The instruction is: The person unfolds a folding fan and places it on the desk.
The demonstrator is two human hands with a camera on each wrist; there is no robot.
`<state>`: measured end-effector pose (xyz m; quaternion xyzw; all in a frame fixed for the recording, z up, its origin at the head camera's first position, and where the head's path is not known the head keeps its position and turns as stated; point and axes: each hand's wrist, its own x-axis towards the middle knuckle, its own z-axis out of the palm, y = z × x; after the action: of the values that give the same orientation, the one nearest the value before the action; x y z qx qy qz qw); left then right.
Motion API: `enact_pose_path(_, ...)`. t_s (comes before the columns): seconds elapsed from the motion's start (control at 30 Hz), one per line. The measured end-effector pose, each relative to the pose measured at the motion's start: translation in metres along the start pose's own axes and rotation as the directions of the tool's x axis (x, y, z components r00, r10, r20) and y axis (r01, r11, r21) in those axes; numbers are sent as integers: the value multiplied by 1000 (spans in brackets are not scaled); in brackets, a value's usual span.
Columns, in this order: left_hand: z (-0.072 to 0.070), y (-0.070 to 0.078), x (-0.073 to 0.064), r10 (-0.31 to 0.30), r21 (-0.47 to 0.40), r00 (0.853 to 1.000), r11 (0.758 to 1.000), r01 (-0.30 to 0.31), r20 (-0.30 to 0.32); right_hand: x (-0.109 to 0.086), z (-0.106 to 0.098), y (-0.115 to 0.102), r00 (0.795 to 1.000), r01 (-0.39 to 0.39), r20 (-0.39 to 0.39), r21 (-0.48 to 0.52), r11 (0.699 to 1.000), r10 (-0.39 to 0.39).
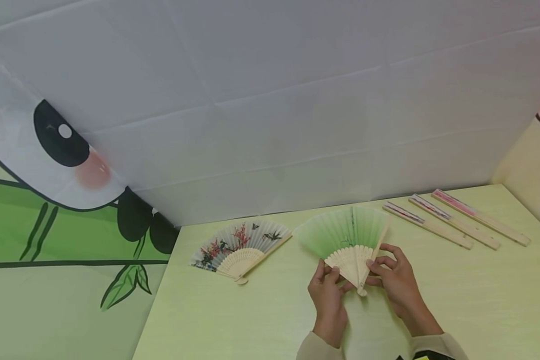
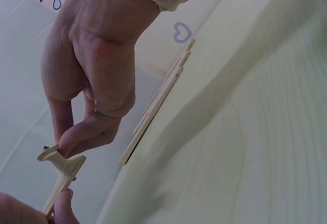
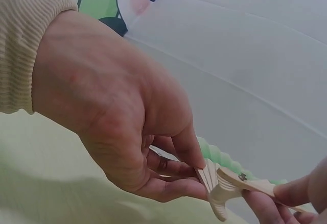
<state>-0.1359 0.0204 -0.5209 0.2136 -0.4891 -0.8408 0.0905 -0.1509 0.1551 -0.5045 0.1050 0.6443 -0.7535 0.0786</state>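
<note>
A green folding fan [image 1: 348, 235] with pale wooden ribs is spread above the table, its pivot end toward the person. The left hand [image 1: 329, 302] holds the ribs on the fan's left side. On the other side the right hand [image 1: 398, 285] pinches the right edge guard near the pivot, thumb on top. Seen from the left wrist, the fan's pivot end [image 2: 61, 165] sits between the two hands' fingertips; the larger hand there is the right hand [image 2: 94, 66]. In the right wrist view the left hand [image 3: 122, 112] grips the stacked ribs, and part of the green leaf shows behind.
Left of the green fan lies an open folding fan [image 1: 245, 247] with red blossoms and birds. Three closed fans [image 1: 427, 225] lie side by side at the back right of the pale wooden table [image 1: 234, 320]. A white cloth wall [image 1: 270, 130] rises behind.
</note>
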Motion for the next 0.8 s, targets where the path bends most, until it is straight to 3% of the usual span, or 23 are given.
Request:
enact_pose_path(0.3, 0, 2, 1, -23, -26, 998, 999, 21, -63, 0, 4, 2, 1000, -5, -17, 54, 999, 6)
enact_pose_path(0.8, -10, 3, 2, -7, -80, 993, 997, -3, -121, -2, 16, 7, 996, 10, -87, 173, 985, 5)
